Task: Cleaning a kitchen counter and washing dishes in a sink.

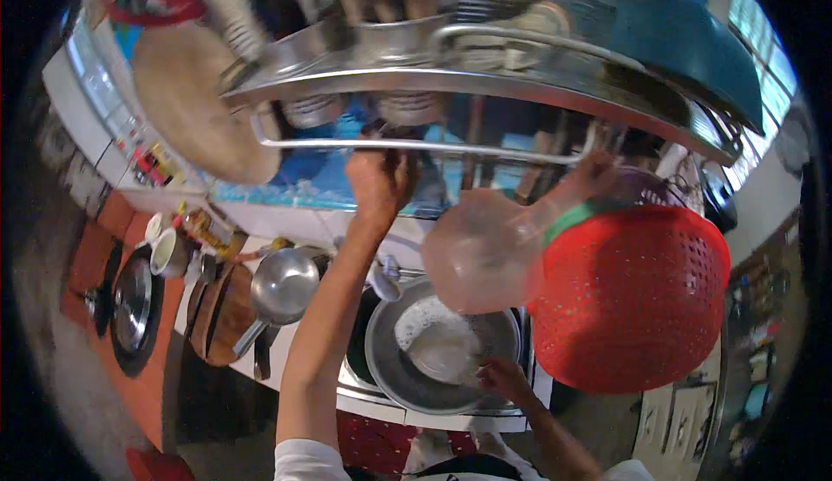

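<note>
My left hand [383, 175] is raised at the lower metal rail of the dish rack, with its fingers curled around something dark that I cannot make out. Below, my right hand [502, 380] is at the right edge of a large grey metal basin [390, 377] set in the sink. Its fingers are closed on the edge of a round, pale, blurred item [445, 351] within the basin, beside white suds [419, 322]. A faucet [385, 283] reaches over the basin's upper left rim.
Overhead runs a steel dish rack [481, 84] with metal cups. A red perforated basket [630, 305] and a translucent pinkish plastic vessel [481, 253] hang at the right. To the left lie a steel saucepan [285, 286], wooden boards [227, 315] and a lid [133, 305].
</note>
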